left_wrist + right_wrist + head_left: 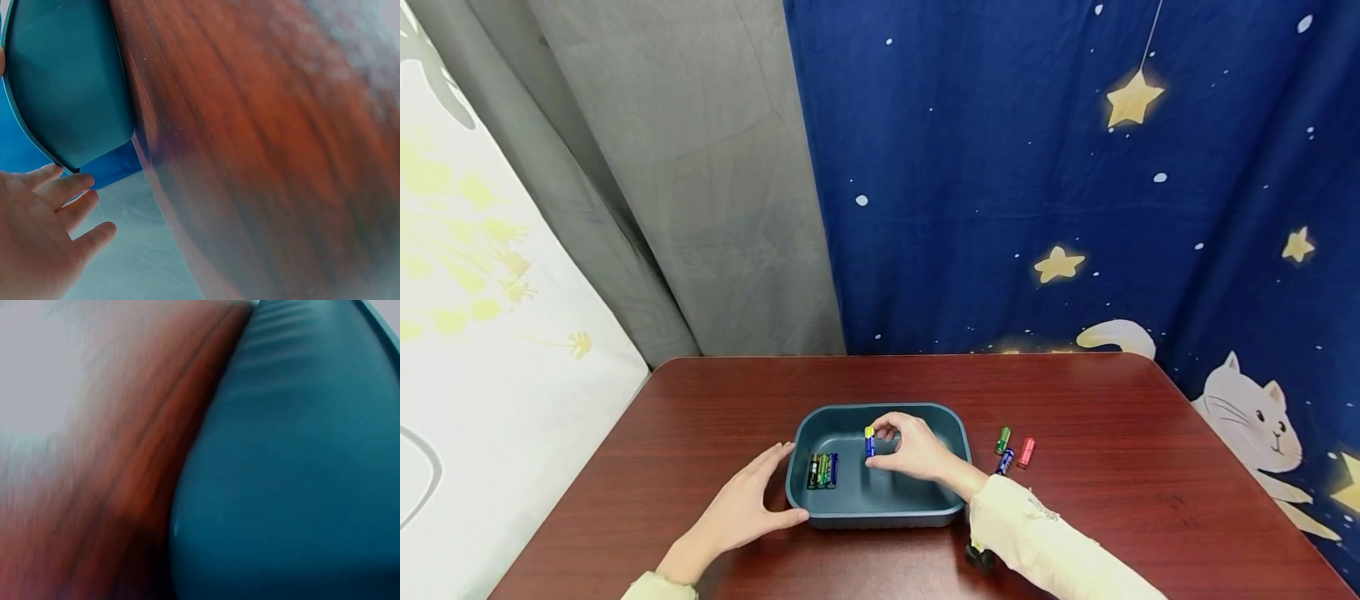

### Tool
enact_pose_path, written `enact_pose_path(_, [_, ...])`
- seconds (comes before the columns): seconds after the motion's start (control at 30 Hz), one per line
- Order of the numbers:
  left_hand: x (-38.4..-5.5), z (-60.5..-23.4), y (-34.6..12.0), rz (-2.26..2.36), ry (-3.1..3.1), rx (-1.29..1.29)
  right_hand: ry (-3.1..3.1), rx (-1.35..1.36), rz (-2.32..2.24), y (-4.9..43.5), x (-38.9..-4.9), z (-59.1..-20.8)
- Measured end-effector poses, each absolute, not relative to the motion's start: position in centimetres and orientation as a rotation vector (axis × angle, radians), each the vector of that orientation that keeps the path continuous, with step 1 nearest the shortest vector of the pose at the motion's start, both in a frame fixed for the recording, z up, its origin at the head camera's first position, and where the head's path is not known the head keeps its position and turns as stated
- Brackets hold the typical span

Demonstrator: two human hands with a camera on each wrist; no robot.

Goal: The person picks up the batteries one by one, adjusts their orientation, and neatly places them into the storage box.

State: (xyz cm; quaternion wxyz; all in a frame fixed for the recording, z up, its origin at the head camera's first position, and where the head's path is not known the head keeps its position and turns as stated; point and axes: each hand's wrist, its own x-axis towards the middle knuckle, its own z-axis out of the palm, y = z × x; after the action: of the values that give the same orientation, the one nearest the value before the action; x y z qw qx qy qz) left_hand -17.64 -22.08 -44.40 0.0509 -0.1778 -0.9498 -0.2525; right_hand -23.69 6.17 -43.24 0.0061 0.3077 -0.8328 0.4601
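A blue-grey plastic tray [887,520] sits on the table. Above its floor, my right hand [917,450] pinches a blue battery with a yellow end [870,443] between thumb and fingers, the battery roughly upright. Several batteries [822,472] in green, dark and blue lie side by side at the left of the tray. With fingers extended, my left hand [745,500] rests at the tray's left rim, thumb at the near corner. In the left wrist view, its spread fingers [75,184] meet the rim. The right wrist view has only the tray's outer wall [287,475], no hand.
Right of the tray, a green battery [1003,440], a blue battery [1004,462] and a red battery [1026,452] lie on the brown wooden table [1120,467]. A dark object [979,557] shows partly under the right sleeve. Curtains [970,167] hang behind the table.
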Motion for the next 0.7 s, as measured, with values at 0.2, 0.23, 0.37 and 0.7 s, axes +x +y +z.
enact_pose_path(0.2, [-17.7,-44.4,-22.0,-0.765,-2.902,-0.534,-2.654,0.894,1.402,4.7,-23.6,-43.8])
enact_pose_path(0.23, [-17.7,-44.4,-22.0,-0.767,-2.903,-0.533,-2.668,0.880,1.393,4.5,-23.6,-43.9])
enact_pose_path(0.37, [-17.7,-44.4,-22.1,-0.771,-2.905,-0.532,-2.713,0.812,1.390,3.8,-23.4,-44.0])
enact_pose_path(0.7, [-17.7,-44.4,-22.1,-0.769,-2.901,-0.542,-2.786,0.744,1.443,2.3,-23.1,-44.2])
